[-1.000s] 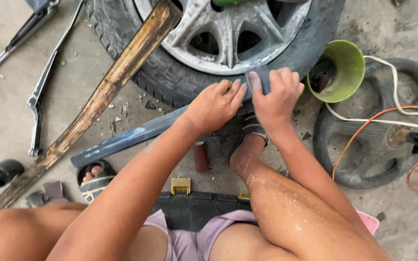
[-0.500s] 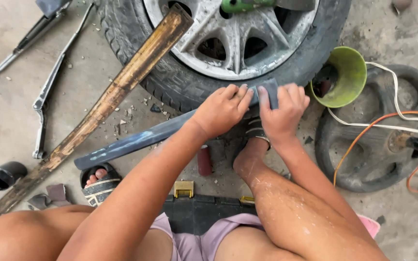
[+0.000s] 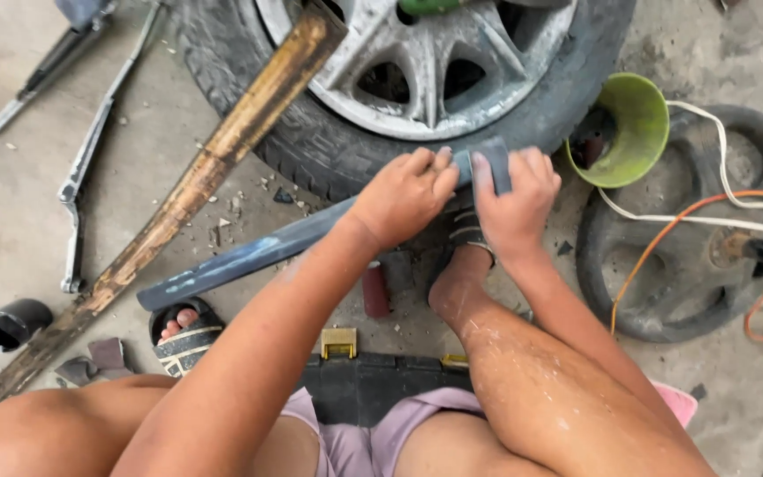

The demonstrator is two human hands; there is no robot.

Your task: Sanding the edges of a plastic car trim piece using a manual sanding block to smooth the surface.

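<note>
The long flat metal bar point(image 3: 249, 254) lies slanted across the concrete floor point(image 3: 11, 221), its upper end pushed against the sidewall of the tyre point(image 3: 311, 150), just below the silver alloy rim point(image 3: 452, 79). Both hands meet at that end. The left hand point(image 3: 404, 196) is curled over the bar from above, fingers folded down on it; the right hand point(image 3: 514, 199) wraps the bar's tip, thumb up and fingers closed round it. The step in hand looks like working the bar's end in at the tyre's edge, though whether the tip is already under the rubber is hidden by the fingers. The next move would call for firm downward leverage with both wrists kept close. The forearms run forward from the knees and converge (the person sits low, one sandalled foot point(image 3: 470, 231) planted under the hands). A wooden plank point(image 3: 178, 194) leans on the wheel to the left; a green bowl point(image 3: 633, 128) sits just right of the tyre.
</note>
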